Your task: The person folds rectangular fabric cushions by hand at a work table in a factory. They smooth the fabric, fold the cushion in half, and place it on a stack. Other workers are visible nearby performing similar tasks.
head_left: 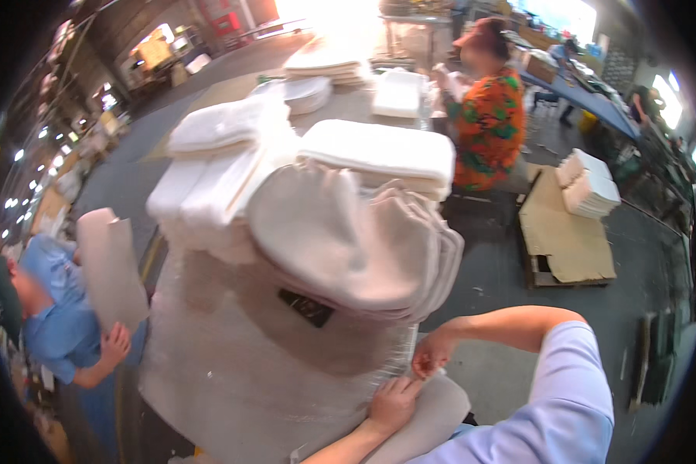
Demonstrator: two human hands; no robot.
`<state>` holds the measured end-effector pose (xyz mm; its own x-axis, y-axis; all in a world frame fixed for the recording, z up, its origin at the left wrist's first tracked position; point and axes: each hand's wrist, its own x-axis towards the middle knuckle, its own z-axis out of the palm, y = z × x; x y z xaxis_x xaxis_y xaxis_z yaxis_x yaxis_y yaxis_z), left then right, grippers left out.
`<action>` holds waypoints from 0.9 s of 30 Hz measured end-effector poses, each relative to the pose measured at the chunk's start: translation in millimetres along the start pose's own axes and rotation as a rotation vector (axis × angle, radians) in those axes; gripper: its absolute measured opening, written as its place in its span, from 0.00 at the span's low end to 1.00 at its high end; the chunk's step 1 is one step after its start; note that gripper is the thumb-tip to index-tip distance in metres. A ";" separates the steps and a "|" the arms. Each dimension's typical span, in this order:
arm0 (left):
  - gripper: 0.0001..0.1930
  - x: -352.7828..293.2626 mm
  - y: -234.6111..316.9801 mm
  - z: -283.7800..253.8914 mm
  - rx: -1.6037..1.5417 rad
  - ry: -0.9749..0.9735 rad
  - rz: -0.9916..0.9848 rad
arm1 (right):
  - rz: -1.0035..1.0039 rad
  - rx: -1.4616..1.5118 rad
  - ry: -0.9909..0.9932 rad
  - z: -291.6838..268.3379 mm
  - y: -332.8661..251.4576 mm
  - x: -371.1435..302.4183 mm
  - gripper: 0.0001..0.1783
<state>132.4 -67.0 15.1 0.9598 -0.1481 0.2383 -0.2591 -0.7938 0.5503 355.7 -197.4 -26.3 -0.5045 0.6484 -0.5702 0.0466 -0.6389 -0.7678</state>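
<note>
At the table's near right edge I have a light grey padded sheet [435,414], its curved end sticking out past the table. My left hand [394,404] lies over the sheet with its fingers closed on the edge. Just above it, my right hand [435,352] is closed, with the fingertips pointing down at the same edge. Whatever the right fingers pinch is too small to make out. Beyond my hands, a stack of pinkish-grey curved padded pieces [340,240] lies on the table [232,356], its top piece buckled.
Piles of white padded pieces [379,147] fill the far half of the table. On the left a person in blue [50,301] holds a grey sheet [112,271]. Another in an orange patterned shirt [489,124] sits beyond. A cardboard-topped pallet [564,240] carries white stacks [588,185].
</note>
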 end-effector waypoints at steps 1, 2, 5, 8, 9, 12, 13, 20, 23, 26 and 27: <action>0.12 0.1 -2.2 0.0 -0.016 0.016 0.003 | -0.035 -0.011 0.022 5.1 12.5 -4.9 0.09; 0.12 1.3 -4.8 0.3 -0.035 0.031 0.008 | -0.070 -0.020 0.047 6.6 22.9 -7.2 0.08; 0.12 -0.8 -0.6 6.2 -0.069 0.042 -0.017 | -0.186 -0.159 0.162 13.1 6.7 -10.7 0.07; 0.10 1.9 -6.3 5.6 -0.062 0.052 -0.020 | -0.185 -0.251 0.297 20.6 -6.4 -22.6 0.07; 0.09 0.5 -7.1 4.3 -0.059 0.049 -0.025 | -0.202 -0.259 0.323 22.4 -10.5 -25.3 0.07; 0.07 0.6 -4.8 5.3 -0.078 0.064 -0.056 | -0.160 -0.222 0.393 29.5 -20.6 -31.5 0.08; 0.05 2.2 -4.8 6.0 -0.093 0.078 -0.052 | -0.128 -0.203 0.416 29.9 -22.6 -33.4 0.08; 0.03 4.4 -7.7 8.9 -0.093 0.066 -0.060 | -0.084 -0.019 0.392 27.8 0.1 -21.6 0.09; 0.03 6.1 -7.4 8.0 -0.105 0.067 -0.058 | -0.067 0.073 0.332 25.4 10.0 -18.0 0.09; 0.02 7.3 -1.4 2.4 -0.116 0.043 -0.076 | -0.068 0.056 0.317 27.2 15.7 -17.8 0.08; 0.02 7.0 0.6 -1.2 -0.115 0.029 -0.087 | -0.050 0.041 0.305 25.6 11.0 -17.1 0.08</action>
<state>138.8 -67.8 18.1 0.9760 -0.0635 0.2082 -0.1877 -0.7299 0.6573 342.7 -226.0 -17.5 -0.2234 0.7697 -0.5980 -0.0094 -0.6152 -0.7883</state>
